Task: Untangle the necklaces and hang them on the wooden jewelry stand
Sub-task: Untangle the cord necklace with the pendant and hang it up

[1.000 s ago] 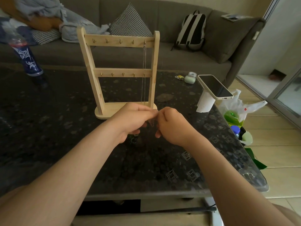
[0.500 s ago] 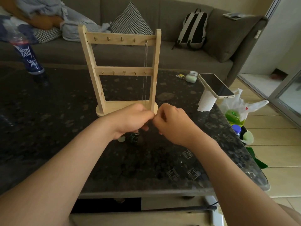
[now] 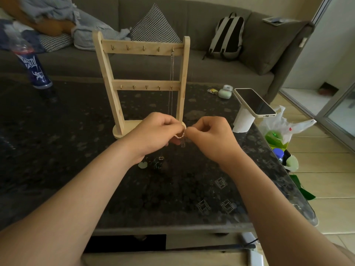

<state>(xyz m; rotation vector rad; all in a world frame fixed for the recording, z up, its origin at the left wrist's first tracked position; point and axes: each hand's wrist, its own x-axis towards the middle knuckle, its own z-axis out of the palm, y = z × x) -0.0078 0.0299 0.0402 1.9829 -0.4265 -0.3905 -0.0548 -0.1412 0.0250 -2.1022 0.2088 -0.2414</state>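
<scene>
In front of the stand (image 3: pixel 107 73) I see my left hand (image 3: pixel 157 133) and right hand (image 3: pixel 211 135) pinching a necklace (image 3: pixel 181 136); a chain (image 3: pixel 171 73) hangs on the stand.

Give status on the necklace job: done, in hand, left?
Done: one chain hangs from the rightmost top hook of the wooden stand. In hand: left hand and right hand pinch a second necklace between them. Left: a tangled clump lies on the table below the hands; the remaining hooks look bare.

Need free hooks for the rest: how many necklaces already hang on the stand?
1: a silver chain hangs from the top bar's rightmost hook; thinner ones could escape notice.
</scene>
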